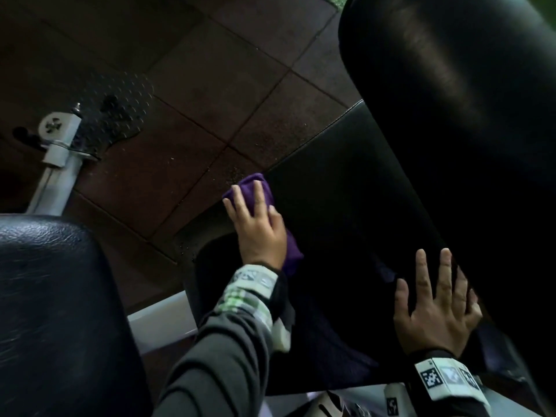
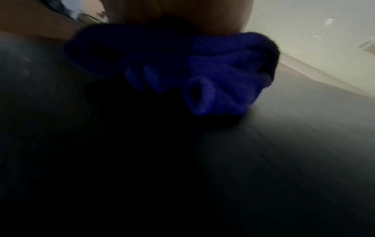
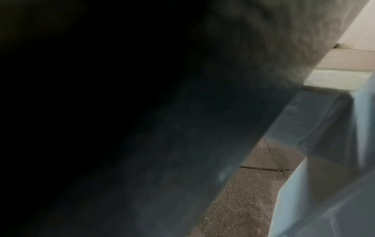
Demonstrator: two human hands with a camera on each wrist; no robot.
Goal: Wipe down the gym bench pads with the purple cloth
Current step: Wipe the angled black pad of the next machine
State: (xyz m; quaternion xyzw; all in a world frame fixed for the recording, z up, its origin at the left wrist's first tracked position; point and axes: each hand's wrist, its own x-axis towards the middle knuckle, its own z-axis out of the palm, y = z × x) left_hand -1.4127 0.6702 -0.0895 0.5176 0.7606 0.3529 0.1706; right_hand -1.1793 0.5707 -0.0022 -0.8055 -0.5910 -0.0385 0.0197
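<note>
On seat pad's left edge, your left hand presses bunched purple cloth, fingers straight on top. Your right hand lies spread flat against back pad, near right.

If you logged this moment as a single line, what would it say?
left hand: presses purple cloth on seat pad | right hand: flat on back pad

On seat pad: cloth under left hand at left edge; right hand flat, right of cloth.
</note>
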